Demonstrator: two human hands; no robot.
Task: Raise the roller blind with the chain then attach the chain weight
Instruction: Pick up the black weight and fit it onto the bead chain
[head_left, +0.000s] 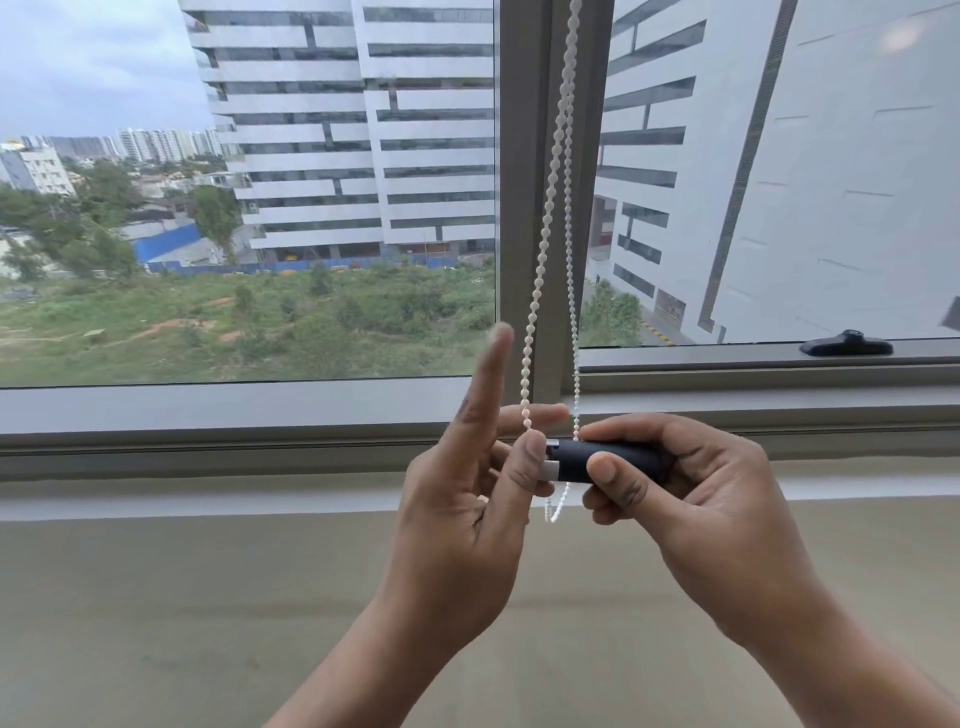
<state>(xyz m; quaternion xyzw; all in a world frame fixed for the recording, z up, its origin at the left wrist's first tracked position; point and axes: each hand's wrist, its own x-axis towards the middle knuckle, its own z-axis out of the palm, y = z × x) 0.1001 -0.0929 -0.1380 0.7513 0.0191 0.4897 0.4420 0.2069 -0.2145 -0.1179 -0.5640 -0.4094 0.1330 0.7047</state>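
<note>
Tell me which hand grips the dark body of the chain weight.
The right hand: it grips the dark body of the chain weight; the left hand only pinches the white end, index finger raised.

Chain (558, 208): two strands drop from top centre, in front of the window's upright post (524, 208). Chain weight (605, 461) lies crosswise at centre frame, before the lower window rail. Right hand (691, 499) grips it from the right. Left hand (467, 530) is at its left end, pinching the left strand. A chain loop hangs below the weight, between the hands. Window handle (847, 344) sits on the rail at right. The ledge (208, 597) fills the lower frame.
</note>
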